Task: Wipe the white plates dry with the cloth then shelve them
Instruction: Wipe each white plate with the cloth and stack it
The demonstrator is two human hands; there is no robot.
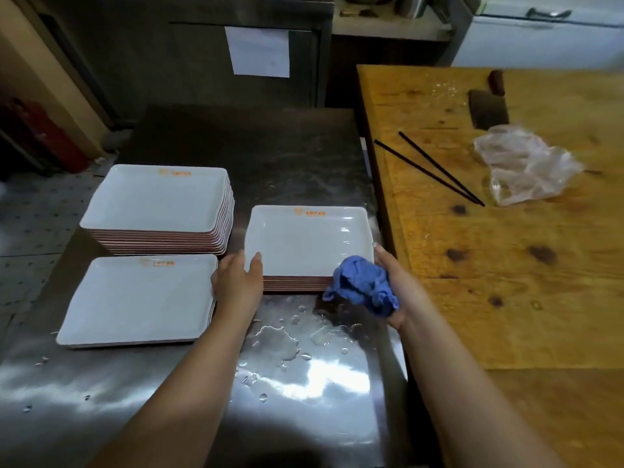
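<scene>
Steel covers the worktop, which is wet with puddles and drops near the person. Three stacks of white rectangular plates stand on it. The tall stack is far left, the low stack lies just in front of it on the near left, and the middle stack sits to their right, close to the worktop's right edge. Each top plate has a small orange mark at its far rim.

The left hand holds the near left corner of the middle stack's top plate, thumb lying over the rim and fingers down its side. The right hand is at the plate's near right corner, fingers curled round a crumpled blue cloth that touches the corner of the stack.

To the right stands a wooden table, higher than the worktop. On it lie two black chopsticks, a crumpled clear plastic bag just beside their near tips, and a dark cleaver further back. A white sheet of paper hangs on the dark cabinet behind.
</scene>
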